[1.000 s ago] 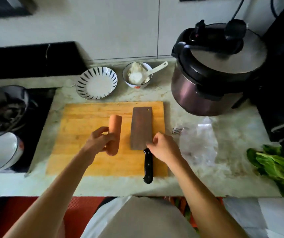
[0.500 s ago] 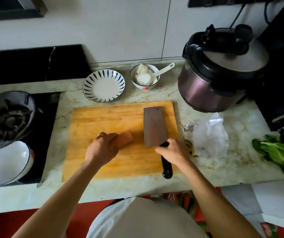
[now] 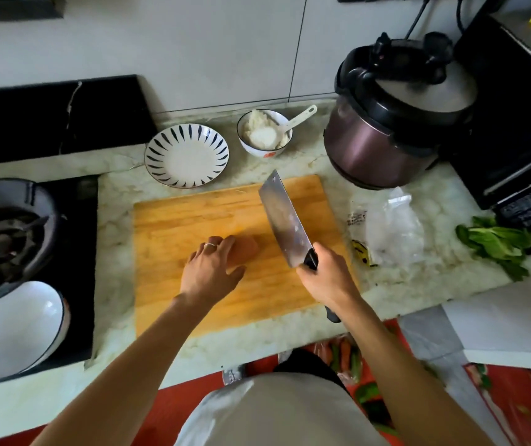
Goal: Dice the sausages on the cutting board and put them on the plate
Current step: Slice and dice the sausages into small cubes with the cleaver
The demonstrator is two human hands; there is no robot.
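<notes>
A pink sausage [image 3: 247, 248] lies on the wooden cutting board [image 3: 193, 217], most of it hidden under my left hand [image 3: 211, 268], which presses down on it. My right hand [image 3: 325, 278] grips the black handle of a cleaver [image 3: 285, 220]; the blade is lifted off the board and tilted, just right of the sausage's free end. An empty white plate with dark stripes [image 3: 187, 155] stands behind the board on the counter.
A bowl of white food with a spoon [image 3: 265, 133] stands beside the plate. A pressure cooker [image 3: 392, 123] is at the back right. A plastic bag [image 3: 389, 226] and greens [image 3: 495, 243] lie right of the board. A gas hob [image 3: 3, 243] and a white bowl [image 3: 10, 326] are on the left.
My right hand took the cleaver by its handle and lifted it off the board. My left hand laid the sausage down flat and now covers it.
</notes>
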